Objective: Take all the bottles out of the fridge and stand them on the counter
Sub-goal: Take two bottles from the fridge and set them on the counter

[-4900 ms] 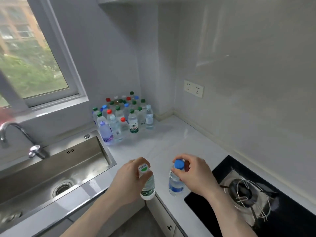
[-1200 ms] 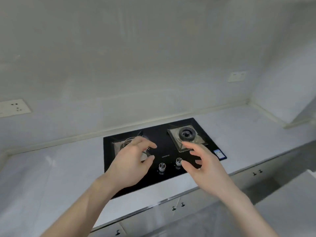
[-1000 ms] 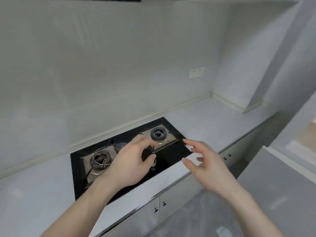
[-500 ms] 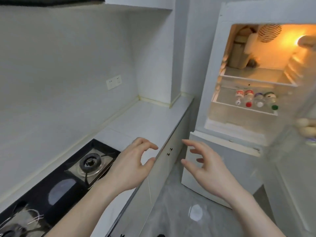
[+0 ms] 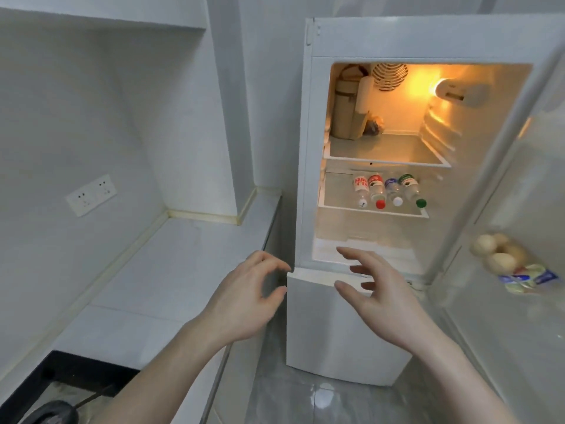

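Note:
The white fridge (image 5: 342, 325) stands open ahead, its inside lit orange. Several small bottles lie side by side on its lower glass shelf (image 5: 333, 206), caps toward me: one with a white cap (image 5: 361, 191), one with a red cap (image 5: 377, 191), another white-capped one (image 5: 393, 191) and one with a green cap (image 5: 412, 190). My left hand (image 5: 244, 298) and my right hand (image 5: 379, 295) are raised in front of the fridge, below the shelf, fingers loosely spread, holding nothing. The white counter (image 5: 171, 270) runs along the left.
The fridge door (image 5: 513, 209) swings open at the right; its rack holds eggs (image 5: 495, 254) and small packets. Cartons and a bag (image 5: 351, 117) sit on the upper shelf. The black hob (image 5: 55, 390) is at the bottom left, a wall socket (image 5: 91, 194) above the counter.
I set two bottles down near the sink, then turned right past the hob to face the fridge. Both hands are empty now and the fridge is closer and centred.

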Tool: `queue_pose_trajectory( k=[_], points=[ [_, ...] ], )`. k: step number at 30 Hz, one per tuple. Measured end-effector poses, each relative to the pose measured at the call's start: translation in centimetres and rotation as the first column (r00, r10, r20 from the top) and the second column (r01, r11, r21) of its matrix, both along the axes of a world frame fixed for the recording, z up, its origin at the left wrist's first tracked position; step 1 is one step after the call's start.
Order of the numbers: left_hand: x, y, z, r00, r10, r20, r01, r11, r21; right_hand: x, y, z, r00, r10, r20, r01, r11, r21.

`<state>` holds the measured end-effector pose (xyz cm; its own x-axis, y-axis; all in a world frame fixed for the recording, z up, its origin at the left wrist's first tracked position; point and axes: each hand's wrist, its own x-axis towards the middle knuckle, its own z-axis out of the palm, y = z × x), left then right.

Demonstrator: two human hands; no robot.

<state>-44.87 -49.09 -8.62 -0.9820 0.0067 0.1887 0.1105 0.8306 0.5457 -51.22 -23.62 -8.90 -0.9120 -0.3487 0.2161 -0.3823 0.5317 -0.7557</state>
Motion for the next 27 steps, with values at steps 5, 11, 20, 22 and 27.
queue_pose_trajectory(
  k=[5,11,20,22,27],
  points=[
    [-6.4,-0.4,-0.1,0.997,-0.078,0.019,0.078,0.997,-0.025,-3.9,-0.3,0.1,0.997,-0.072,-0.004,0.072,0.997,0.021],
    [-14.3,0.2,-0.8,0.984,-0.176,0.042,0.177,0.984,-0.028,-8.5,1.1,0.0,0.983,-0.185,0.011,0.185,0.983,0.019],
    [-23.6,3.2,-1.7,0.97,-0.23,0.081,0.233,0.972,-0.024,-17.2,2.6,-0.6,0.967,-0.251,0.038,0.25,0.968,0.032],
    [-26.0,4.0,-2.0,0.967,-0.231,0.107,0.234,0.972,-0.012,-20.0,3.0,-1.1,0.965,-0.257,0.052,0.256,0.966,0.031],
    [-32.2,6.2,-3.1,0.965,-0.205,0.163,0.209,0.978,-0.005,-26.6,3.9,-2.6,0.956,-0.279,0.087,0.276,0.96,0.043]
  ],
)
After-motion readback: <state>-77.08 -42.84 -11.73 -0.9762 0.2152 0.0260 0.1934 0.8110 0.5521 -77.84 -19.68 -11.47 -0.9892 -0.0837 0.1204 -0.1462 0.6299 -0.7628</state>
